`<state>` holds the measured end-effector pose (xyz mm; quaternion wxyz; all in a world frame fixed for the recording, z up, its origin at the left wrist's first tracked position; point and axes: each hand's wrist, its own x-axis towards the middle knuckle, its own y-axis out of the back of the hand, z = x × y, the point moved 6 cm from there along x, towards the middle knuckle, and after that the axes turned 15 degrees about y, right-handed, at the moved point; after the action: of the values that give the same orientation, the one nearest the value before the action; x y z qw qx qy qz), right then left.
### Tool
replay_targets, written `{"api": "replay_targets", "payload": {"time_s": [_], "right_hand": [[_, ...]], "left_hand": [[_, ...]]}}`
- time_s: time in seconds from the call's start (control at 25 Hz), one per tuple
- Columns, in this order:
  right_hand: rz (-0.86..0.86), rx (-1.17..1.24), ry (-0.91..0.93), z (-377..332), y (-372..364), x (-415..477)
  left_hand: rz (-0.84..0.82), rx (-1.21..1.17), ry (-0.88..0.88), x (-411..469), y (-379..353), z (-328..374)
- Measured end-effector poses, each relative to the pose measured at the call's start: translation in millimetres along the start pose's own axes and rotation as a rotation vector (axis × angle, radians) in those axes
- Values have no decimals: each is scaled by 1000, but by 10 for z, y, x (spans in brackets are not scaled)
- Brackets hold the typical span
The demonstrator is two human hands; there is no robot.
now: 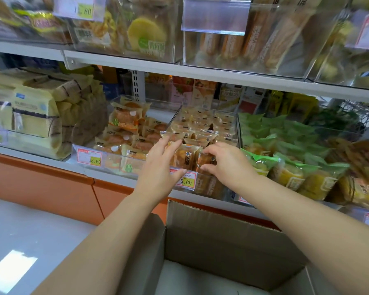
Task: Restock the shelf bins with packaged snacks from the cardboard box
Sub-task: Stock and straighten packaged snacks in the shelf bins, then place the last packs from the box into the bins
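A clear shelf bin (pixel 202 189) on the lower shelf holds several brown packaged snacks (pixel 186 155). My left hand (pixel 161 167) reaches over its front edge with straight fingers touching the packets, thumb near the 6.80 price tag (pixel 186 180). My right hand (pixel 224 161) pinches one snack packet (pixel 207 159) at the bin's front right. The open cardboard box (pixel 217 237) stands below my forearms; its inside shows a pale bottom, and I see no packets in the visible part.
Left of it a bin of orange-labelled cakes (pixel 124 133) carries a 15.60 tag. To the right is a bin of green-topped packets (pixel 285 150). An upper shelf (pixel 179 69) with more clear bins hangs just above. Grey floor (pixel 30 241) lies at the left.
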<state>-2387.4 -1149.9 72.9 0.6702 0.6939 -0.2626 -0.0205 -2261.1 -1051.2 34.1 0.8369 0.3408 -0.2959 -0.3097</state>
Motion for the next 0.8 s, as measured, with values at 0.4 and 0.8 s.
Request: {"api": "replay_targets", "payload": {"time_s": [0.4,0.8], "right_hand": [[68,118,-45,-66,121,-234],[-788,385,-370,867,-1766,-2548]], "left_hand": [[-22,33,-12,-55,-23,-67],[-412,399,-569,-1421,-1241,-117]]}}
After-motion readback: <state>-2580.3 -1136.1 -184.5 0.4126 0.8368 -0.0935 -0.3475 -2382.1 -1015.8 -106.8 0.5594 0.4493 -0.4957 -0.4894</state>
